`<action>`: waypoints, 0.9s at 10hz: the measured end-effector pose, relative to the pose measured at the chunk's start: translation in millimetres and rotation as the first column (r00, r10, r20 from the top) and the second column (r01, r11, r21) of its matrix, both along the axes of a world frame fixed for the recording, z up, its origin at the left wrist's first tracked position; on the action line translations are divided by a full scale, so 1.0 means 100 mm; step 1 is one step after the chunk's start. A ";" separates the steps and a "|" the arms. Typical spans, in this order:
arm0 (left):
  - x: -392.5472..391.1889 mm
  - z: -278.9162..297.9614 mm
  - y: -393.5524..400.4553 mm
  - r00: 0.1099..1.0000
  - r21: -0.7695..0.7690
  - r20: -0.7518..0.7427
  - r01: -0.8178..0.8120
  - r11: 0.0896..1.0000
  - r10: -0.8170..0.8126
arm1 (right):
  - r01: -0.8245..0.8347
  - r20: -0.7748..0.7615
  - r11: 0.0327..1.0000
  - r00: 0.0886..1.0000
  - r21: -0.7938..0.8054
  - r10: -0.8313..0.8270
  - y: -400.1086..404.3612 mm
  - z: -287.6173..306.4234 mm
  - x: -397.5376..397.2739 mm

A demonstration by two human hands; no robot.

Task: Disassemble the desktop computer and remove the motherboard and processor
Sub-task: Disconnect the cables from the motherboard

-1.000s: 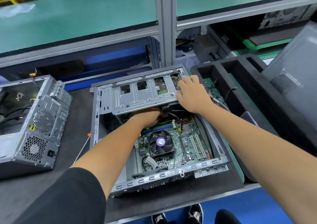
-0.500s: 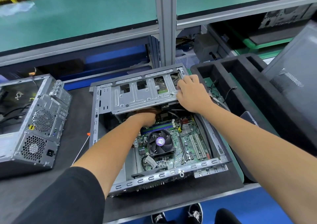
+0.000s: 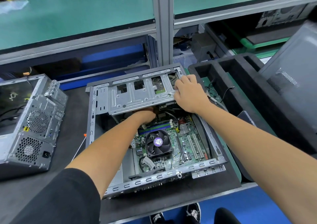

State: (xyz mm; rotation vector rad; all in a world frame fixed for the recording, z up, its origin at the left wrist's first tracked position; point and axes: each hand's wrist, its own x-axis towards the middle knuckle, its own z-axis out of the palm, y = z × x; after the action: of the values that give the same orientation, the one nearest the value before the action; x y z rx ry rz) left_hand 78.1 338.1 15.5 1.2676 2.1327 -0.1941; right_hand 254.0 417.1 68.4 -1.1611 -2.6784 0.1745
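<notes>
— Reaching further under the drive cage (image 3: 137, 98), was that all the left hand (image 3: 145, 114) did in that last second?
— Pretty much. The cage sat across the far end of the open computer case (image 3: 91, 120), on the table (image 3: 75, 107), and it hadn't shifted. The left hand slid a little deeper beneath its near edge, above the circuit board (image 3: 188, 143).
— Could you see its fingers?
— No, the cage hid them, so I couldn't tell whether they were spread or pinching something.
— And the right hand (image 3: 188, 93)?
— It stayed put, fingers (image 3: 179, 83) curled close together over the cage's right end, gripping it.
— So what did that mean for the job?
— I judged the right hand was steadying the cage while the left felt for a plug or catch underneath. The cage wasn't freed yet.
— Anything nearby?
— A second case (image 3: 34, 126) stood to the left, a black foam tray (image 3: 240, 79) to the right.
</notes>
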 end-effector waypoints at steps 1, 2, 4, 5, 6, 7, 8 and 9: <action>0.07 0.10 -0.05 0.999 -0.005 -0.032 -0.037 0.999 0.037 | 0.000 -0.006 1.000 1.000 0.001 0.000 0.00 0.00 0.00; 0.11 0.18 -0.11 0.993 0.037 0.043 -0.108 0.993 0.106 | 0.001 -0.006 1.000 1.000 0.006 -0.001 -0.01 0.00 0.00; -0.03 0.08 -0.26 0.307 -0.566 -0.565 0.532 0.630 -0.766 | -0.003 -0.009 1.000 1.000 0.009 0.003 -0.02 0.00 0.00; 0.12 0.20 -0.23 0.995 0.135 -0.064 -0.062 0.989 0.071 | -0.004 -0.002 1.000 1.000 0.021 0.005 -0.02 -0.01 0.00; 0.09 0.24 -0.30 0.949 0.117 -0.180 0.281 0.953 -0.258 | 0.001 0.004 1.000 1.000 0.031 -0.001 -0.01 -0.01 -0.01; 0.06 0.33 -0.41 0.858 0.095 -0.246 0.484 0.870 -0.451 | 0.001 -0.013 0.999 1.000 0.036 0.000 -0.02 -0.02 -0.01; -0.05 0.38 -0.59 0.793 0.164 -0.290 0.593 0.789 -0.536 | 0.003 -0.026 0.999 1.000 0.034 -0.002 -0.03 0.00 -0.01; -0.18 0.47 -0.81 0.795 0.255 -0.229 0.606 0.753 -0.562 | -0.001 -0.051 0.998 0.999 0.069 0.005 -0.05 0.02 -0.01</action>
State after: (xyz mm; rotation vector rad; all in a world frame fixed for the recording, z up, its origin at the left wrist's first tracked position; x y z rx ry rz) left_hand 60.0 257.3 62.4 2.1645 1.8486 -0.2112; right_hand 253.3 411.8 70.0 -1.1170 -2.6203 0.1093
